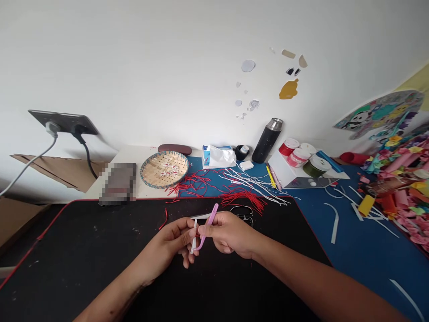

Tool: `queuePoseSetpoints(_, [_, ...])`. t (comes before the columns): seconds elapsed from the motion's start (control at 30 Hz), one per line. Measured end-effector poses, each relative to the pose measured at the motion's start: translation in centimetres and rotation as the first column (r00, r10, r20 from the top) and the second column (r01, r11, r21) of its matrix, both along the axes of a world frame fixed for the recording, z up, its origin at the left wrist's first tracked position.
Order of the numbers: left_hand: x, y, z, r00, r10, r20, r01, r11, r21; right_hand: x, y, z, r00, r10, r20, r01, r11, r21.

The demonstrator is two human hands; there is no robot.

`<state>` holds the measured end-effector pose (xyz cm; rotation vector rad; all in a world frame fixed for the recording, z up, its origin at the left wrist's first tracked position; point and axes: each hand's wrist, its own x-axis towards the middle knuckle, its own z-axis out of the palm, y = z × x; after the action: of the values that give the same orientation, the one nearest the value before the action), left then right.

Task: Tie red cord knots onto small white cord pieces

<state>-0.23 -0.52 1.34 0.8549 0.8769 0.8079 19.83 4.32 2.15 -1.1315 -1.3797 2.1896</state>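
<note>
Over the black mat, my right hand is closed on pink tweezers, which slant up and away. My left hand pinches a thin white paper strip at the tweezers' tip. The two hands touch at the fingertips. Just behind them lie piles of red paper strips and white paper strips. A dark pair of scissors is partly hidden by my right hand.
At the back stand a woven basket holding small paper flowers, a tissue box, a black flask and paint jars. Colourful paper scraps crowd the blue mat on the right. A wall socket has cables.
</note>
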Motion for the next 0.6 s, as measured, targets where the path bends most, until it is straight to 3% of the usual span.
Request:
queuePoseSetpoints(0.2, [0.0,-0.2,0.6,1.0,-0.001,-0.01,0.001,0.998,-0.057,0.1,-0.1,0.1,0.999,0.005,0.041,-0.002,0.997,-0.083])
queuePoseSetpoints(0.6, [-1.1,-0.1,1.5,0.988,-0.122,-0.092,0.116,0.99,-0.075,0.2,0.1,0.0,0.998,0.046,0.032,-0.044,0.995,-0.084])
